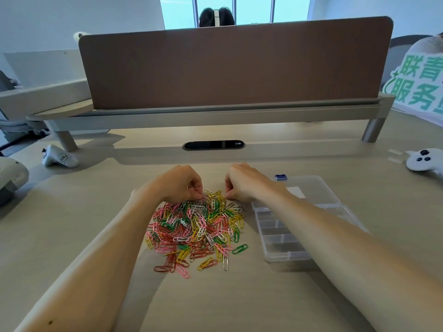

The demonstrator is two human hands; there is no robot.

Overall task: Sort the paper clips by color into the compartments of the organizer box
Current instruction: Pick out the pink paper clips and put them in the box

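A desk (pixel 239 295) holds everything. The clear box (pixel 271 258) lies open just right of the clip pile (pixel 199 226). At the pile's far edge the left hand (pixel 179 183) and right hand (pixel 247 183) have curled fingers, tips touching clips. I cannot tell whether either pinches one.

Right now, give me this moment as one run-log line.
stage: sorting not begun | left hand: fingers curled at paper clip pile far edge | right hand: same | organizer box: open, visible compartments empty
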